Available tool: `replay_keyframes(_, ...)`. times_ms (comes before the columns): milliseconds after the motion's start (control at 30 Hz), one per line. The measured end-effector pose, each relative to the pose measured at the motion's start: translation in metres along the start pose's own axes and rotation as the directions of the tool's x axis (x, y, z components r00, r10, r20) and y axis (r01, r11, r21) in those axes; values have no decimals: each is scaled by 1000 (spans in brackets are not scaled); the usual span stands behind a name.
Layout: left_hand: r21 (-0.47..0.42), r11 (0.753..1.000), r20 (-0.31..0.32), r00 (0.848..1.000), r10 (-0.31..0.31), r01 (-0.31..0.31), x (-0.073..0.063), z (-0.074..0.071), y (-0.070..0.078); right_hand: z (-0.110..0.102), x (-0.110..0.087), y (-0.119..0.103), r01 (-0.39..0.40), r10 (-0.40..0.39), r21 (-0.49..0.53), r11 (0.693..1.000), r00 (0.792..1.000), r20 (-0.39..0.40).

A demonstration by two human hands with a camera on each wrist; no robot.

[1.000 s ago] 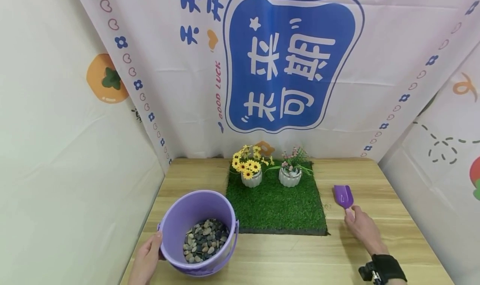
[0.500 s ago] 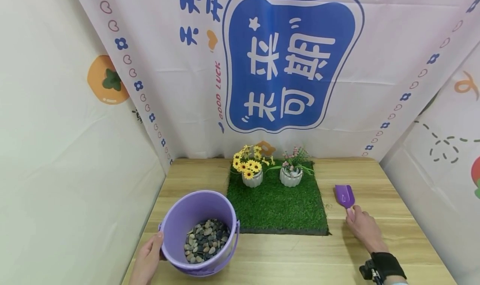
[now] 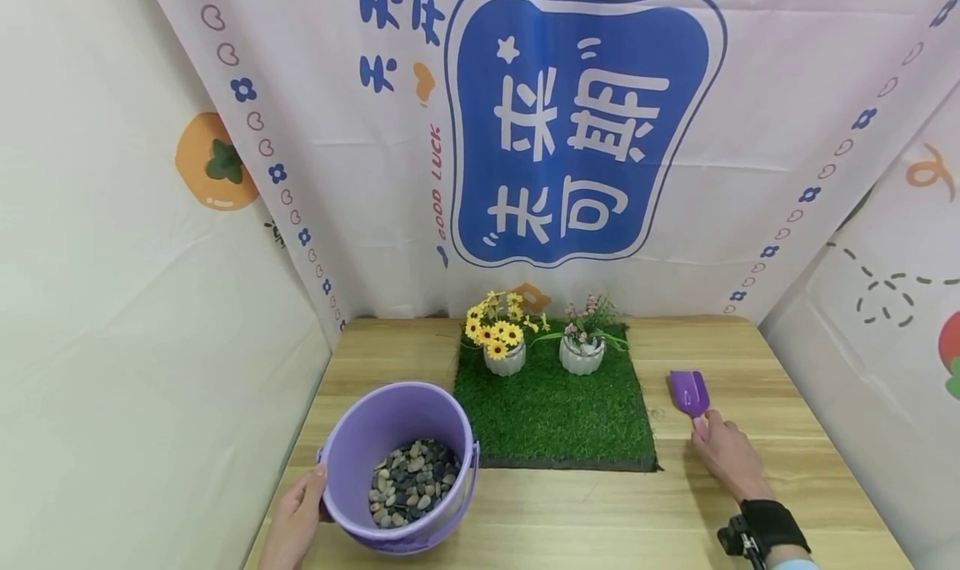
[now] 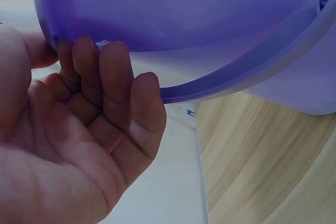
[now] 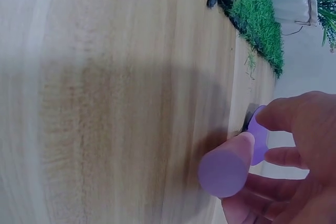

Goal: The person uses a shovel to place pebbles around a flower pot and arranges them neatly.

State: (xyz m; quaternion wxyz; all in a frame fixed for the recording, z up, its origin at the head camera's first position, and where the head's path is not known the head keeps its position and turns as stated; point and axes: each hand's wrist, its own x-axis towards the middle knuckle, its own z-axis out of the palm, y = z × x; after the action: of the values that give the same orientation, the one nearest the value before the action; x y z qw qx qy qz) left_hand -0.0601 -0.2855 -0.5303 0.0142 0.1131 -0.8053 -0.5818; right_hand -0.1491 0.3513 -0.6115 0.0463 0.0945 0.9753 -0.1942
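A purple bucket with pebbles in its bottom stands at the front left of the table, tilted toward the viewer. My left hand holds the bucket by its left side. In the left wrist view, the fingers curl up at the purple rim, and the thumb is partly hidden. At the right, my right hand grips the pink handle of a small purple shovel, whose scoop points away. The right wrist view shows the handle's round end by the fingers.
A green artificial turf mat lies mid-table, between bucket and shovel. Toward its back stand two white pots, one with yellow flowers, one with pink flowers. A printed curtain hangs behind the wooden table.
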Motion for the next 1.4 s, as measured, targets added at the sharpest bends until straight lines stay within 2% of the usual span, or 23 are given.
replay_keyframes(333,72,997,-7,999,-34,34,-1,-3,2,2,7,0,-9,9,3,1000,1000,14)
replay_keyframes(800,54,999,12,1000,-7,6,0,-2,4,0,15,3,-52,51,13,999,997,58)
replay_keyframes(1267,59,996,6,997,-72,71,-3,-4,5,3,15,4,-108,103,57,992,991,89)
replay_keyframes(1400,53,996,3,998,-68,68,-3,-4,4,6,16,6,-110,105,59,992,990,91)
